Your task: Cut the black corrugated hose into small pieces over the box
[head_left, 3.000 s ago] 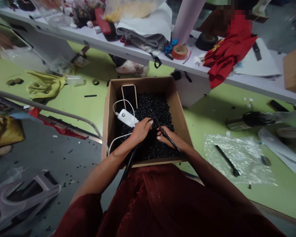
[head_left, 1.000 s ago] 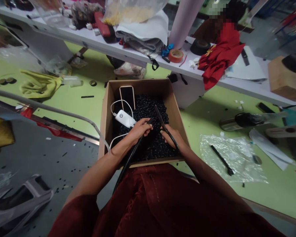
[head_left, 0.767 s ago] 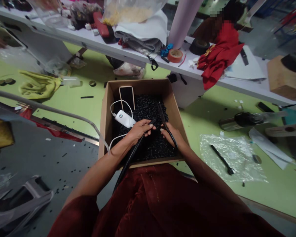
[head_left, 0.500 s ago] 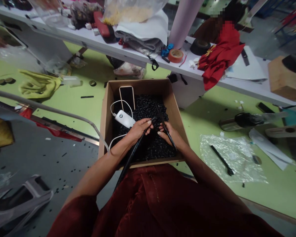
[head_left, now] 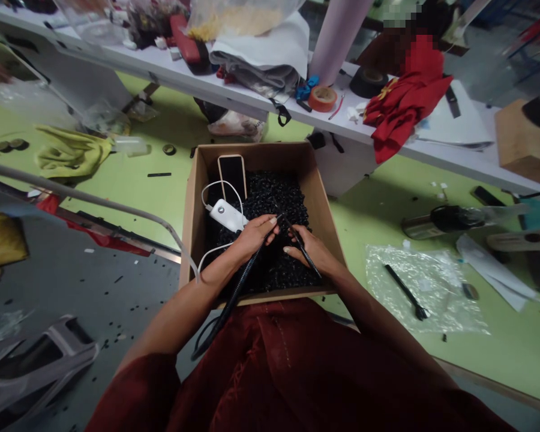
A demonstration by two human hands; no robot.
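"How were the hands set?"

"Neither was spread, and they were kept slightly apart. The left hand [head_left: 254, 235] was curled around a black flexible cord [head_left: 234, 297], and a thin black rod [head_left: 302, 255] was pinched in the right hand [head_left: 306, 251]."

"Where was the heap?"

"The black pellets [head_left: 270, 198] were held in a cardboard box [head_left: 252, 153] on a green desk [head_left: 499, 360]. Both hands were seen just above them; contact could not be told."

"What was counted beside them?"

"One phone [head_left: 232, 177] was leaned at the far left of the box, and one white power bank [head_left: 226, 215] was laid near it. One forked black tool [head_left: 407, 293] was left on a plastic sheet [head_left: 427, 294], right of the box."
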